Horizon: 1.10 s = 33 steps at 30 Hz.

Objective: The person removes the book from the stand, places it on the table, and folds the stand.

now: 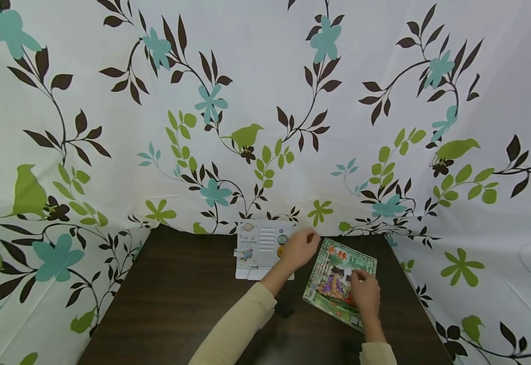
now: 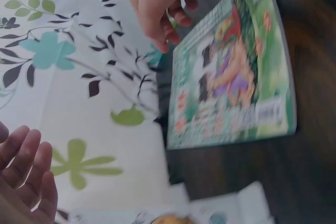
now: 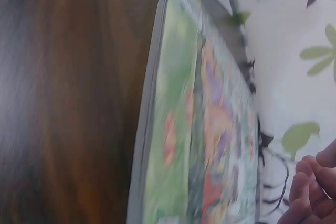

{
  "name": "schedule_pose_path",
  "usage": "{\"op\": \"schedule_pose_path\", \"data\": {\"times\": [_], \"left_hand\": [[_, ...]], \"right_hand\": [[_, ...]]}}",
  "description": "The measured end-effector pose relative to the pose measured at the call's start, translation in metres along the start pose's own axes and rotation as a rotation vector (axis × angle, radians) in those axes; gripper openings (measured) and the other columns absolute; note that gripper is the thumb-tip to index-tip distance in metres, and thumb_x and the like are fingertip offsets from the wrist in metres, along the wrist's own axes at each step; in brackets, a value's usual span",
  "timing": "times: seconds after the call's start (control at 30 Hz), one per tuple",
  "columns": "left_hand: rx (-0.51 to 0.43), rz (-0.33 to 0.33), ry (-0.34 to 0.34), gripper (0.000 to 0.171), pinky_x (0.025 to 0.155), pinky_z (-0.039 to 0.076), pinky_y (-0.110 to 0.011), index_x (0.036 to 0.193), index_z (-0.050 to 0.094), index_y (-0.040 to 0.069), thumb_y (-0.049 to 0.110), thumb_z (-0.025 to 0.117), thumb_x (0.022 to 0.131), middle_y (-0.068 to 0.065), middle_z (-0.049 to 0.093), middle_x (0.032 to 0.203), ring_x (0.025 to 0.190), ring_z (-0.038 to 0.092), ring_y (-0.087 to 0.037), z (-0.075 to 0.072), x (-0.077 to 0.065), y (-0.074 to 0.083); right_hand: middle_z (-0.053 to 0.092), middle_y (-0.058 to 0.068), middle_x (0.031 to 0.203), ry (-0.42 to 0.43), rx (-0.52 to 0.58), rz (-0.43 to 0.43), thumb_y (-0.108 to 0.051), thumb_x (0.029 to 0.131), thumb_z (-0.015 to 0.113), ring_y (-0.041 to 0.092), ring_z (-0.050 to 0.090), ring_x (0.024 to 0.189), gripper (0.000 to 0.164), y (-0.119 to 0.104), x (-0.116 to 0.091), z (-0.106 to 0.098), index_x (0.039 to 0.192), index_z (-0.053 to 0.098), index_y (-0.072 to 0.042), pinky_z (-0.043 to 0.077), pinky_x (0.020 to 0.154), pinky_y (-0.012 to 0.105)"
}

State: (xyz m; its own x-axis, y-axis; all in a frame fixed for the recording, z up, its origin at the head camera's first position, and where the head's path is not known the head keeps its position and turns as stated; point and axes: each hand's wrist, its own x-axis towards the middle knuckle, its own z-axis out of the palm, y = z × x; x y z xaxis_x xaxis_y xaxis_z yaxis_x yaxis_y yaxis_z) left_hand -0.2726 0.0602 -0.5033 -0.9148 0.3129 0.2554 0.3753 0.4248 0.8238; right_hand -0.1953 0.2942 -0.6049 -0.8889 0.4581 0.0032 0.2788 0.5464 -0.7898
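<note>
A green magazine with cartoon figures and Chinese lettering on its cover lies at a slant on the dark table. Over its right part is my right hand, fingers loosely bent and nothing held; the left wrist view shows this hand above the magazine's far edge. My left hand hovers between the magazine and a white book stand printed "Tiny universe", overlapping the stand's right side in the head view. Its fingers are relaxed and slightly curled, with nothing in them.
The dark wooden table reaches back to a white cloth patterned with leaves, flowers and birds, which also hangs at both sides. The stand sits near the table's back edge.
</note>
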Motion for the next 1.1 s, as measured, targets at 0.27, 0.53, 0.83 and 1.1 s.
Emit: {"op": "schedule_pose_path", "data": {"times": [0.27,0.53,0.83,1.1], "left_hand": [[0.089,-0.001,0.055,0.031,0.065,0.049,-0.028,0.108,0.075,0.022,0.032,0.047,0.113,0.007,0.069,0.092,0.07,0.058,-0.007,-0.036,0.008,-0.005],[0.229,0.016,0.082,0.03,0.076,0.056,-0.035,0.117,0.077,0.017,0.029,0.05,0.113,-0.001,0.073,0.111,0.094,0.067,-0.017,-0.075,0.013,-0.013],[0.508,0.052,0.146,0.026,0.08,0.06,-0.044,0.118,0.079,0.015,0.023,0.056,0.111,-0.004,0.076,0.117,0.103,0.071,-0.027,-0.128,0.022,-0.033],[0.583,-0.035,0.15,0.026,0.084,0.059,-0.048,0.126,0.075,0.015,0.027,0.057,0.11,-0.009,0.073,0.123,0.106,0.07,-0.032,-0.151,0.024,-0.053]], "right_hand": [[0.07,0.025,0.125,-0.008,0.073,-0.092,-0.027,0.111,0.053,0.012,0.045,0.05,0.039,-0.025,0.001,0.019,0.135,0.071,-0.001,0.04,0.046,0.033],[0.072,0.021,0.12,-0.068,0.123,-0.18,-0.028,0.112,0.056,0.019,0.063,0.075,0.035,-0.038,-0.007,0.04,0.131,0.072,-0.004,0.048,0.062,0.031],[0.074,0.016,0.123,-0.242,0.105,-0.258,-0.024,0.112,0.059,0.026,0.069,0.104,0.029,-0.057,-0.017,0.068,0.132,0.074,-0.008,0.054,0.077,0.036],[0.073,0.015,0.124,-0.285,0.023,-0.344,-0.017,0.109,0.062,0.032,0.07,0.111,0.03,-0.071,-0.032,0.096,0.134,0.071,-0.003,0.059,0.086,0.048]]}}
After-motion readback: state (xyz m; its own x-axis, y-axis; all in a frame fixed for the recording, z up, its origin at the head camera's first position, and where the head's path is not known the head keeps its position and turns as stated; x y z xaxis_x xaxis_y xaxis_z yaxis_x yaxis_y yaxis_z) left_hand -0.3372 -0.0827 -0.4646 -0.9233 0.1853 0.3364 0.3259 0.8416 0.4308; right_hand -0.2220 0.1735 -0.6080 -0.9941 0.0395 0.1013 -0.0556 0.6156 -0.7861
